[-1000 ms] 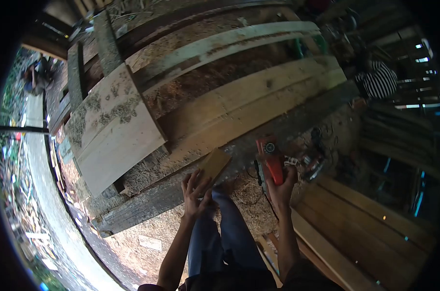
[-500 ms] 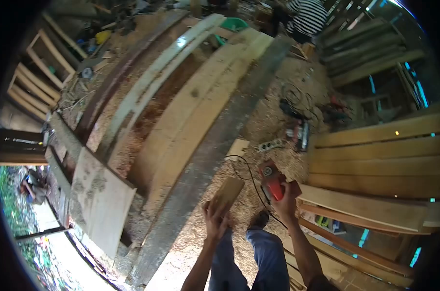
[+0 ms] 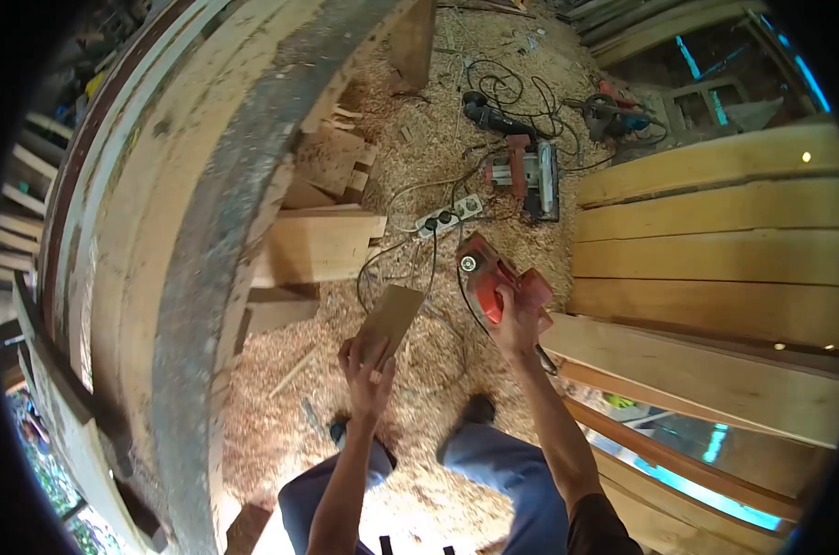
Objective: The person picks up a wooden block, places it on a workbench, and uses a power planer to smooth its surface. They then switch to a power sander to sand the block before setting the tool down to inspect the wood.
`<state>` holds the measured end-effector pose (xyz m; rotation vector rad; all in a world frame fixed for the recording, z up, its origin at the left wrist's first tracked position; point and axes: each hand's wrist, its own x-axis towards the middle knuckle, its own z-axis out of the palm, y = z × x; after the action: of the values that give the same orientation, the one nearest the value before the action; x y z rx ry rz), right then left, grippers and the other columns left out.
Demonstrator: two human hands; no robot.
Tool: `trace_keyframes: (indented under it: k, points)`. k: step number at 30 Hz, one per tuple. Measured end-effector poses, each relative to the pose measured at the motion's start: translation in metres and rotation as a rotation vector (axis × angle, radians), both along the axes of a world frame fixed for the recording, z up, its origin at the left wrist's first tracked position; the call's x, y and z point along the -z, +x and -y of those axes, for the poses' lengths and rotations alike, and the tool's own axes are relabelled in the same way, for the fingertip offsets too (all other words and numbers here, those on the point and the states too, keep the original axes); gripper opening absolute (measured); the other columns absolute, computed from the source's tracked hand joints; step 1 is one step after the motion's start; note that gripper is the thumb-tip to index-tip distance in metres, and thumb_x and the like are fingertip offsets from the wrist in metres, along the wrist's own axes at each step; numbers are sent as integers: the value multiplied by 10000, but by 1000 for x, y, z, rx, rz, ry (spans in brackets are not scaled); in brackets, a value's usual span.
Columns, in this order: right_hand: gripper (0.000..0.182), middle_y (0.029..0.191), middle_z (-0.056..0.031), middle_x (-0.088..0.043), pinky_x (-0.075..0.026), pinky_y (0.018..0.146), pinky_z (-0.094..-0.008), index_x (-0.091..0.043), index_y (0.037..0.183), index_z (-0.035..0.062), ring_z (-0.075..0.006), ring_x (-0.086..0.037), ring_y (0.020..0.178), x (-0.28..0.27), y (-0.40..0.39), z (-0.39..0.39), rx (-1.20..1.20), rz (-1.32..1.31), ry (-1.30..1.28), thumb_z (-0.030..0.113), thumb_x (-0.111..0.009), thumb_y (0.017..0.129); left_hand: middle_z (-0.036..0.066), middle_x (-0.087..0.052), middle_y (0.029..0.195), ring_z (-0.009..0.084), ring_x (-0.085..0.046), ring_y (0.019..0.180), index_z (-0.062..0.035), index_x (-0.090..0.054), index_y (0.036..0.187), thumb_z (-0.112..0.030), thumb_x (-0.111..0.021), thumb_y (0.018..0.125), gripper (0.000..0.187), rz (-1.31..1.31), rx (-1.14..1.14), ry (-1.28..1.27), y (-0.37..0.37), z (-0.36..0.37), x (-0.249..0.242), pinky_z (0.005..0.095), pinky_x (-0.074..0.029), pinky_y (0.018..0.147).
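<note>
My left hand [image 3: 369, 381] is closed around the lower end of a short wooden block [image 3: 394, 313], which tilts up and away from me. A red electric planer [image 3: 482, 276] is in my right hand [image 3: 517, 326], with my fingers wrapped round its handle. The planer has a round metal-coloured knob at its front end. Its black cord hangs beside it and below my wrist. Block and planer are held apart, above a floor strewn with wood shavings [image 3: 290, 407].
Long planks [image 3: 197, 185] lie along the left. A white power strip [image 3: 449, 215] with plugs sits ahead, near a red-and-silver power tool [image 3: 530, 176] and a black angle grinder [image 3: 493, 116]. Loose cords cross the shavings. Stacked boards [image 3: 706, 250] line the right.
My view has turned down and to the right, so the floor tools show more fully. The block and the planer are still in my hands.
</note>
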<state>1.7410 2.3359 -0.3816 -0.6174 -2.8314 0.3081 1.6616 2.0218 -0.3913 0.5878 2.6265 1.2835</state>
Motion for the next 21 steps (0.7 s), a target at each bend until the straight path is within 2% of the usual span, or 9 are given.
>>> trace_keyframes:
  k: [2, 7, 11, 14, 16, 17, 18, 20, 21]
  points:
    - [700, 974, -174, -729, -553, 692, -519, -488, 1337, 167, -425, -716, 816, 52, -2, -24, 15, -19, 20, 116, -842, 735, 180, -519, 1515, 437, -392, 1371, -81, -734, 1289, -235, -732, 944, 377, -22, 29, 71, -3, -28, 48, 552, -381, 1139]
    - [681, 999, -150, -741, -536, 694, -528, -487, 1353, 169, -406, -732, 839, 184, 32, -55, 54, 233, -127, 120, -831, 767, 178, -505, 1527, 401, -406, 1397, -59, -697, 1303, -231, -729, 959, 387, -62, 78, 55, -5, -64, 128, 539, -353, 1161]
    - [662, 937, -137, -735, -530, 726, -541, -487, 1366, 176, -399, -728, 814, 200, 57, -40, 201, 90, -191, 146, -819, 794, 176, -508, 1524, 405, -414, 1393, -60, -707, 1276, -247, -713, 972, 357, -98, 114, -38, 6, -65, 144, 538, -350, 1166]
    - [687, 976, -161, -678, -544, 813, -522, -466, 1415, 90, -378, -688, 913, 189, 57, -23, 153, 182, -250, 152, -794, 814, 171, -508, 1524, 401, -418, 1389, -74, -713, 1283, -267, -708, 973, 365, -92, 174, -32, 7, -67, 137, 541, -353, 1166]
    - [692, 1097, -202, -643, -469, 975, -543, -444, 1447, 39, -406, -625, 1073, 182, 57, -6, 129, 105, -342, 214, -760, 857, 169, -531, 1515, 424, -397, 1380, -109, -758, 1249, -251, -743, 925, 353, 19, 120, 32, 11, -68, 125, 562, -343, 1165]
    - [728, 1288, -239, -586, -397, 1108, -555, -395, 1508, 10, -437, -539, 1261, 175, 60, 3, 162, 258, -477, 289, -714, 917, 169, -531, 1515, 424, -397, 1380, -109, -758, 1249, -251, -743, 925, 353, 25, 126, 26, 12, -67, 118, 562, -343, 1165]
    - [728, 1288, -239, -586, -397, 1108, -555, -395, 1508, 10, -437, -539, 1261, 174, 68, 15, 166, 268, -480, 289, -714, 917, 171, -529, 1516, 425, -399, 1379, -109, -759, 1249, -258, -737, 929, 353, 41, 119, 44, 14, -68, 109, 562, -345, 1163]
    - [744, 1462, -269, -501, -360, 1180, -556, -350, 1551, 8, -455, -461, 1390, 186, 86, 37, 35, 174, -279, 354, -656, 968, 173, -526, 1516, 426, -400, 1377, -108, -759, 1249, -266, -731, 933, 354, 52, 106, 70, 15, -69, 94, 562, -347, 1161]
    - [711, 1583, -257, -409, -318, 1230, -550, -366, 1563, 26, -414, -395, 1480, 173, 87, 43, 18, 232, -382, 358, -631, 993, 176, -530, 1502, 408, -423, 1365, -95, -743, 1255, -258, -725, 945, 350, 10, 124, 34, 17, -66, 86, 549, -357, 1152]
